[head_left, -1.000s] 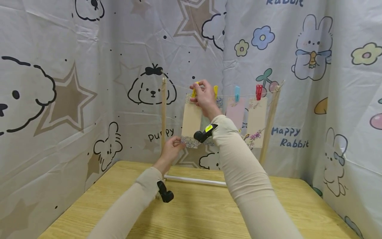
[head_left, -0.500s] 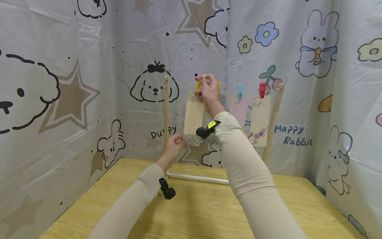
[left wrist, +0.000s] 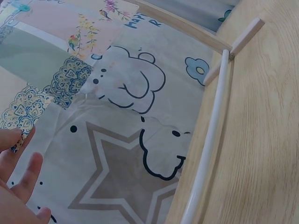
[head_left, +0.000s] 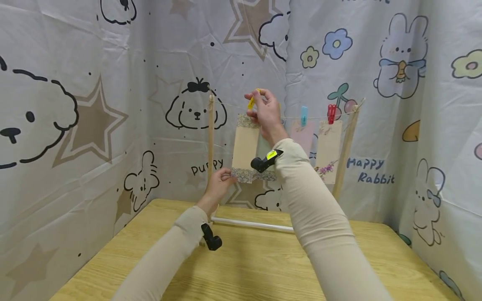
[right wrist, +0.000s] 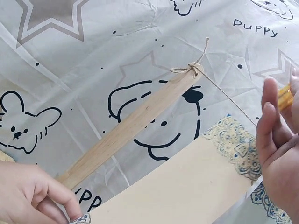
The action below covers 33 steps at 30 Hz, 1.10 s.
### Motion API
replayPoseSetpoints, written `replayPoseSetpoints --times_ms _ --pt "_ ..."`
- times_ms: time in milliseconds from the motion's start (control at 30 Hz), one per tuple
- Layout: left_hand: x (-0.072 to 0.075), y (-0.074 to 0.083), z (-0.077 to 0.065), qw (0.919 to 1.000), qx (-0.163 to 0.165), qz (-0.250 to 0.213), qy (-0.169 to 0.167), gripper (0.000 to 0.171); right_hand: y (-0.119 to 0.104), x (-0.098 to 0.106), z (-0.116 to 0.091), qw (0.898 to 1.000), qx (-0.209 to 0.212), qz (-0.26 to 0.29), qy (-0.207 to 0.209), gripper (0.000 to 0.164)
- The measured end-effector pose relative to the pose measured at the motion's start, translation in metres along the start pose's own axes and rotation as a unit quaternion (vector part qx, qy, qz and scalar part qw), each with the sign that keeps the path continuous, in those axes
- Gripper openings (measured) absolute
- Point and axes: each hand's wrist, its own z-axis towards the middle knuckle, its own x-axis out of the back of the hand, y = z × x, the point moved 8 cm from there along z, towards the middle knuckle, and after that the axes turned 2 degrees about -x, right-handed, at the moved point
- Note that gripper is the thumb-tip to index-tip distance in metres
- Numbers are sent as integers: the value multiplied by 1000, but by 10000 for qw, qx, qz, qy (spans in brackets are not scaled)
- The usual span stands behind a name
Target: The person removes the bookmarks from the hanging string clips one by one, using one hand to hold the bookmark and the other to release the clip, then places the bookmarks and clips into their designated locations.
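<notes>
My right hand (head_left: pixel 269 113) pinches a yellow clothespin (head_left: pixel 251 103) at the top of a cream card with blue lace-pattern ends (head_left: pixel 245 144). The clothespin stands tilted, up at the level of the string (right wrist: pixel 231 100). At the card's lower left corner my left hand (head_left: pixel 217 187) pinches the patterned edge between thumb and finger; the left wrist view shows its other fingers (left wrist: pixel 29 175) spread. A green card (left wrist: pixel 37 58) hangs just right of the cream one, its top hidden behind my right hand.
Right along the string hang a pink card (head_left: pixel 302 136) under a blue clothespin (head_left: pixel 303 116) and a flowered card (head_left: pixel 329 146) under red clothespins (head_left: pixel 331 114). Wooden posts (head_left: pixel 211 138) hold the string, with a white rod (head_left: pixel 252 224) low between them on the wooden table (head_left: pixel 256 263).
My right hand has risen slightly with the yellow clothespin, which has come up off the cream card's top edge and tilted. The left hand keeps its hold on the lower corner.
</notes>
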Motion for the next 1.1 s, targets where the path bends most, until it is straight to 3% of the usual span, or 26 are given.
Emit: replayPoseSetpoints --times_ms 267,633,900,1100 --pt "-2 0 -3 10000 0 69 -18 15 11 2 -6 9985 -415 -203 -303 28" --pt "-2 1 -5 9998 164 102 -83 24 13 4 -8 9984 -369 -117 -411 31" --pt "-4 -1 -7 9997 183 67 -137 23 18 5 -11 9973 -541 -91 -492 30" --pt "-3 -2 -6 9999 112 37 -91 20 19 7 -14 9967 -576 -165 -546 38"
